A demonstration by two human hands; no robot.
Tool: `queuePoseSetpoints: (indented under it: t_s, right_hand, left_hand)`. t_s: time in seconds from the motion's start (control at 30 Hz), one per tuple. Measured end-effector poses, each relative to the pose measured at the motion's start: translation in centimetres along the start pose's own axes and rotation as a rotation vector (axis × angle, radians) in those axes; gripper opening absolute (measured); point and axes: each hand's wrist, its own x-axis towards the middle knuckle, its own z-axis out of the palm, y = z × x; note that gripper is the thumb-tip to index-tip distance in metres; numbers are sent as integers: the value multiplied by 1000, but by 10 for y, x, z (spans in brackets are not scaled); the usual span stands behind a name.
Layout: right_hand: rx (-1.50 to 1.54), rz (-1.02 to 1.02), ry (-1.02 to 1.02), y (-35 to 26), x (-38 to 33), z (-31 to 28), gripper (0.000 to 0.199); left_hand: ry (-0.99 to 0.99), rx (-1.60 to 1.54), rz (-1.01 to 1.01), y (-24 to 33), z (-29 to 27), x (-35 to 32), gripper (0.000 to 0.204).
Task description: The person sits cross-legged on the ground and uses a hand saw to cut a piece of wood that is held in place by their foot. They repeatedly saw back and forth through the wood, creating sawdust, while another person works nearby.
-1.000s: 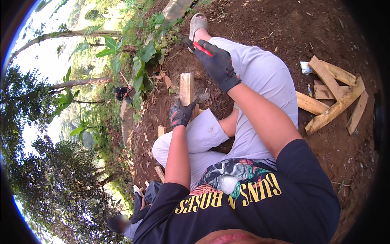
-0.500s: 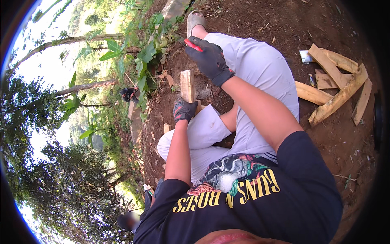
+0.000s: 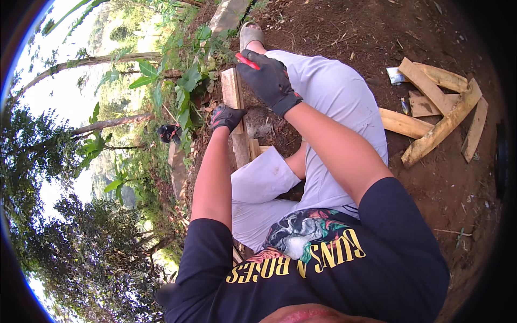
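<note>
On the bare earth slope, seen from above the seated person:

Ground: reddish-brown soil (image 3: pixel 344 32) fills the far and right part of the scene, strewn with twigs and chips.

Greenery: leafy plants (image 3: pixel 183 86) and trees stand on the left, beside the soil's edge.

Person: sits on the ground in a dark printed shirt and pale grey trousers (image 3: pixel 334 97), one leg stretched far out, ending in a grey shoe (image 3: pixel 251 33).

Offcut pile: several pale wooden offcuts (image 3: pixel 441 126) lie crossed over one another on the soil at the right, well apart from both hands.

Upright plank: a pale wooden plank (image 3: pixel 232 91) stands roughly upright from the soil, left of the stretched leg, its top end at the far side, with short wood pieces at its foot.

Right hand: the right hand (image 3: pixel 269 81), in a dark work glove, is closed around a red-handled tool (image 3: pixel 247 61), held just right of the plank's top; only the red handle shows, so the kind of tool cannot be told.

Left hand: the left hand (image 3: pixel 226 117), also in a dark glove, is curled against the plank's left edge, partway down, gripping it.

Small litter: a crumpled white and blue scrap (image 3: pixel 395 75) lies on the soil at the far edge of the offcut pile.
</note>
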Motion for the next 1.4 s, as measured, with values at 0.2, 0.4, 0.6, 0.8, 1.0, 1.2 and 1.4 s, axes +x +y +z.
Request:
queuePoseSetpoints:
  t_s: [0.2,0.4,0.6,0.8,1.0,1.2,1.4]
  right_hand:
    - [7,30,94,13,29,-20,49]
    - [182,217,39,0,27,-38,40]
    - [114,213,66,13,30,-36,48]
    - [122,241,49,7,26,-36,51]
    - [112,213,31,2,23,-35,47]
    - [53,229,-11,0,25,-38,51]
    - [128,271,5,5,22,-31,55]
  left_hand:
    - [-6,-6,-40,11,0,1,91]
    - [-39,-68,-54,3,6,-3,99]
    - [22,-31,-28,10,-2,-13,93]
    - [27,-29,-29,16,-4,-16,95]
    - [54,7,-25,10,0,-16,93]
    - [62,-2,-26,10,-3,-20,91]
    - [47,-19,-37,15,-7,-26,87]
